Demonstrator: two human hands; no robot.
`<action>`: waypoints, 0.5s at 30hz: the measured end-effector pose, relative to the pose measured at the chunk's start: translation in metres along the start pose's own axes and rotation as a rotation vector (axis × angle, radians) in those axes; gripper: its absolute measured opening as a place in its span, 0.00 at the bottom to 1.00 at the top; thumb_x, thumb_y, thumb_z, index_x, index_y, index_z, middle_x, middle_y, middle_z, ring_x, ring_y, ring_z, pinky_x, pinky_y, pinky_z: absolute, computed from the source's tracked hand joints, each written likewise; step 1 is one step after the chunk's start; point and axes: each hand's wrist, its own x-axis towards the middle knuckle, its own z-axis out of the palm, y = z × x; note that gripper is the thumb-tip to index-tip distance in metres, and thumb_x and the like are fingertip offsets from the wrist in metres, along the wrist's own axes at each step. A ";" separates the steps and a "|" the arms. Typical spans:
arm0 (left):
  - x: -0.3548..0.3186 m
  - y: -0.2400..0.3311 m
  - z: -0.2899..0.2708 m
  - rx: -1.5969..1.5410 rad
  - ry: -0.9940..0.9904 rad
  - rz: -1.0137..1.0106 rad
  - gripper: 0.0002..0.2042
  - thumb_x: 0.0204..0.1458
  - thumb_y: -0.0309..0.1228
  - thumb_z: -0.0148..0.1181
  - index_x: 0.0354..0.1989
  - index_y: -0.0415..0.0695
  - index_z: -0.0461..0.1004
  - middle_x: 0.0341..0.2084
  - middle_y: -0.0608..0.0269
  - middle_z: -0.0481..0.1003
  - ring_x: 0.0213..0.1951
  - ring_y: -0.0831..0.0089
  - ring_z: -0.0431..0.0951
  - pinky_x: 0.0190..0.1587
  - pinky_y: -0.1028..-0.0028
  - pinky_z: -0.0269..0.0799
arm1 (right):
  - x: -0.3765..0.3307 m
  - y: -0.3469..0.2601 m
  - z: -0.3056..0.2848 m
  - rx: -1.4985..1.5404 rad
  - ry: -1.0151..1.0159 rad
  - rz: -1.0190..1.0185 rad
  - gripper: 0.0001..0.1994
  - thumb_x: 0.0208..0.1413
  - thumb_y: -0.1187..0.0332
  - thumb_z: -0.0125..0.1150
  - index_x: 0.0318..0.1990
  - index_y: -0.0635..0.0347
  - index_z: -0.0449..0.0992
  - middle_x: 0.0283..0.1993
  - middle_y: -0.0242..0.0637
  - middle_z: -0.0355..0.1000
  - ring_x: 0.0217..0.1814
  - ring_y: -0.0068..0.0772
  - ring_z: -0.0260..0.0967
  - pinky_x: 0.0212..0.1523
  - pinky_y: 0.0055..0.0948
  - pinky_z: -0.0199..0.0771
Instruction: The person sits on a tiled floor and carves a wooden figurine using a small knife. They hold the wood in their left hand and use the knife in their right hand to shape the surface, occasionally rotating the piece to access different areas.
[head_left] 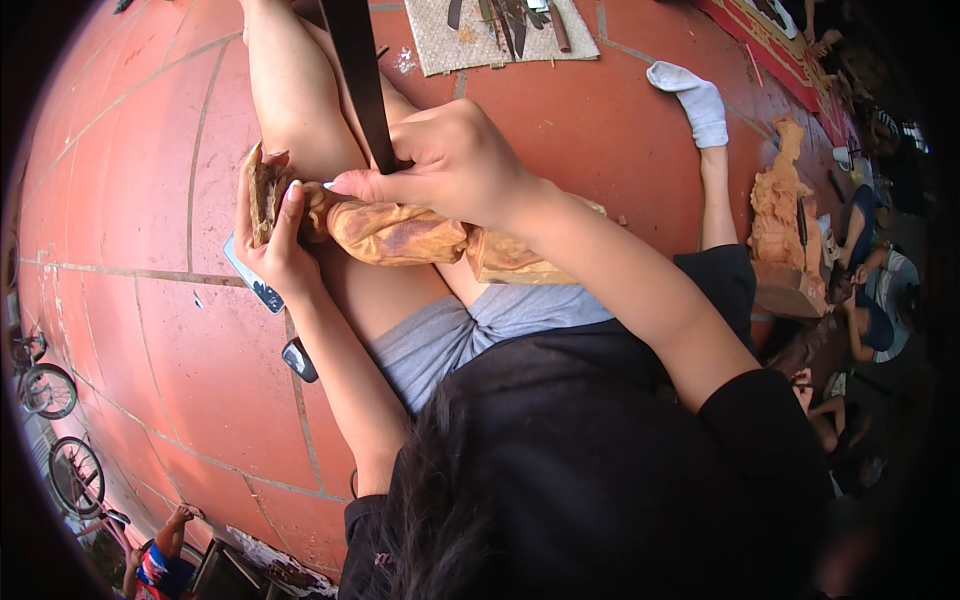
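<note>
- The red tiled floor [150, 200] spreads out beneath and to the left of both hands, its pale grout lines curving with the lens.
- The person's own legs lie under the hands: a bare thigh runs up and away from them, and grey shorts [450, 335] sit just below the hands.
- A tan carved statue [782, 215] stands well to the right of the right hand, on a wooden block.
- The wooden carving [400, 232], a long brown piece with rounded, glossy folds, lies across the thigh, reaching from the left hand on one end to beneath the right forearm on the other.
- A woven mat [470, 45] with several tools laid on it lies well above the hands, at the top edge.
- A long dark tool [362, 85], flat and strap-like, rises straight up from the right hand toward the top of the view.
- The right hand [455, 160] is clenched around the lower end of that dark tool, knuckles up, resting right on top of the carving.
- The left hand [270, 235] grasps the rough left end of the carving, fingers wrapped over it from the front.
- A white sock [695, 100] covers a foot up and to the right of the right hand.
- A phone [255, 285] lies on the floor just under the left wrist.
</note>
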 end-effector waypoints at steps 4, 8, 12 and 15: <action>-0.002 0.001 -0.003 0.003 -0.001 -0.021 0.24 0.48 0.21 0.57 0.57 0.31 0.66 0.43 0.51 0.74 0.46 0.66 0.74 0.53 0.70 0.66 | 0.002 -0.005 0.000 0.008 0.053 -0.066 0.17 0.43 0.56 0.72 0.17 0.58 0.75 0.09 0.36 0.61 0.11 0.32 0.57 0.16 0.31 0.58; -0.005 0.006 -0.001 -0.058 0.013 -0.061 0.24 0.47 0.21 0.61 0.56 0.31 0.68 0.43 0.52 0.75 0.45 0.69 0.74 0.50 0.73 0.68 | -0.004 -0.008 -0.005 0.102 -0.138 -0.021 0.19 0.44 0.62 0.73 0.14 0.59 0.68 0.10 0.31 0.59 0.12 0.22 0.55 0.15 0.25 0.55; -0.005 0.000 -0.003 -0.134 0.025 -0.062 0.24 0.47 0.20 0.60 0.55 0.30 0.68 0.43 0.54 0.75 0.44 0.70 0.74 0.50 0.73 0.68 | 0.002 -0.024 -0.014 -0.123 -0.166 -0.274 0.18 0.47 0.56 0.69 0.17 0.58 0.72 0.12 0.31 0.60 0.13 0.29 0.59 0.16 0.29 0.57; -0.004 0.017 0.008 -0.151 -0.005 -0.094 0.24 0.47 0.19 0.60 0.55 0.30 0.68 0.43 0.55 0.74 0.42 0.72 0.74 0.49 0.74 0.68 | -0.002 -0.024 -0.015 -0.177 -0.131 -0.351 0.19 0.49 0.54 0.66 0.18 0.58 0.70 0.17 0.31 0.64 0.17 0.32 0.65 0.20 0.31 0.63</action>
